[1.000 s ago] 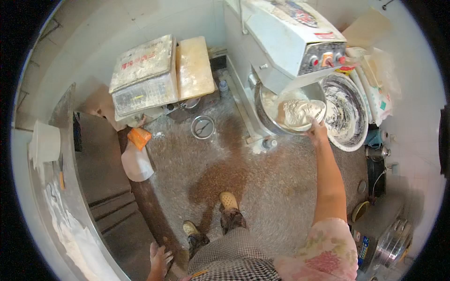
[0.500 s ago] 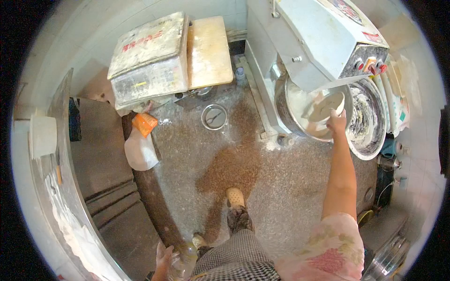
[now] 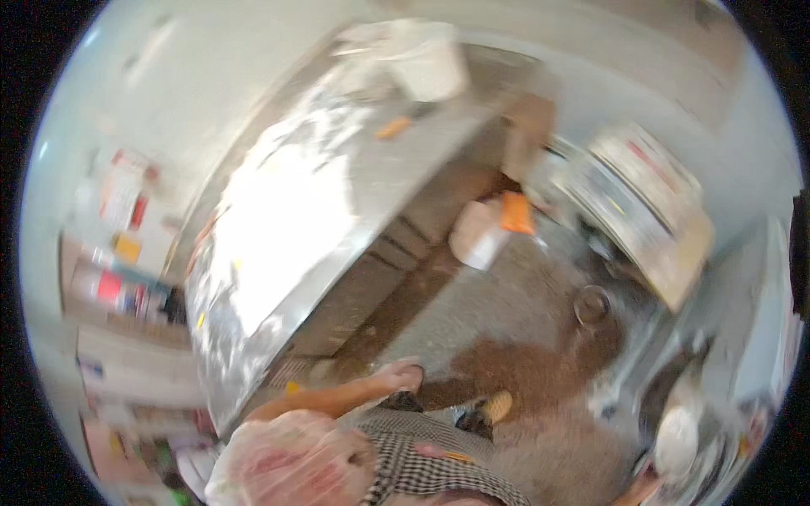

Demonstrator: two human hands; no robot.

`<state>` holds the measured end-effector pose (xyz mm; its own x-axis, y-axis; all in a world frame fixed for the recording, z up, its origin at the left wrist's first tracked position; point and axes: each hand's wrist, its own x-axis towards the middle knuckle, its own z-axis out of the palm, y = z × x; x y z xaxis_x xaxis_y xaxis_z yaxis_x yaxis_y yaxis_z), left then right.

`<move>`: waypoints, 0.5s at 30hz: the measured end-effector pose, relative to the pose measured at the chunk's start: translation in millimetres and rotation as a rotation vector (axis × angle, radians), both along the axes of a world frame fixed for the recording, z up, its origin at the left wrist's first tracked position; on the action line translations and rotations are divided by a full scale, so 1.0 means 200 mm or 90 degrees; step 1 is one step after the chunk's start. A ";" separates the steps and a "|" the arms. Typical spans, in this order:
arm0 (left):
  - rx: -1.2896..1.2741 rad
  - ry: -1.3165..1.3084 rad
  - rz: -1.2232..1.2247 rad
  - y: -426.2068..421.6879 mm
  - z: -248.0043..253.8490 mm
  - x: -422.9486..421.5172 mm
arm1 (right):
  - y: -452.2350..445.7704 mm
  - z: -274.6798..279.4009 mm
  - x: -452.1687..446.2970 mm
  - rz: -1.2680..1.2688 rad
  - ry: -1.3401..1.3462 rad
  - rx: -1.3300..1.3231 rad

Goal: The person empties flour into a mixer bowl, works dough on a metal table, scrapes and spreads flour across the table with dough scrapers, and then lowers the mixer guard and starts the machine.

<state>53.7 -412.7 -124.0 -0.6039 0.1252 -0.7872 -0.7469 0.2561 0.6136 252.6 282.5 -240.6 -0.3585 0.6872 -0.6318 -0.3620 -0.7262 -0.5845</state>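
My left hand (image 3: 398, 376) hangs low beside the checked apron (image 3: 439, 438), just above a dark trouser leg. Motion smears its fingers, and nothing can be made out in them. At the lower right my right hand (image 3: 643, 487) is closed on the edge of a white bowl (image 3: 677, 444). The bowl's pale, rounded surface is blurred. Beside it is the shiny rim of a metal mixing bowl (image 3: 719, 455), partly cut off and hard to separate from the things around it.
A metal worktop (image 3: 430, 139) bears a white container (image 3: 429, 63) and an orange-handled tool (image 3: 393, 128). An orange packet (image 3: 516, 212) lies by a white sack or container (image 3: 481, 236). A round dish (image 3: 591, 305) is on the floor near a flour-dusted box (image 3: 629, 190).
The view has swung left, bringing the worktop in and moving the mixer to the right edge. My right hand still has the white bowl. My left arm now reaches across the lower view.
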 end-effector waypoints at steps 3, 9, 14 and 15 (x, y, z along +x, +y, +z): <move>0.035 0.056 0.023 -0.11 0.17 -0.04 | -0.50 0.22 -0.52 0.154 0.064 0.065; 0.129 0.272 0.128 -0.59 0.33 -0.05 | -1.43 0.65 -1.21 0.414 0.199 0.172; 0.093 0.385 0.389 -1.20 0.87 -0.39 | -2.50 1.28 -1.87 0.709 0.165 0.276; -0.070 0.433 0.351 -1.35 0.94 -0.45 | -2.61 1.21 -2.08 0.736 0.216 0.131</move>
<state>-36.4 -683.6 63.3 -0.8980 -0.3780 -0.2253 -0.2634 0.0513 0.9633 -162.5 -239.6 0.7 -0.9502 -0.0695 -0.3038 0.2787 -0.6259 -0.7284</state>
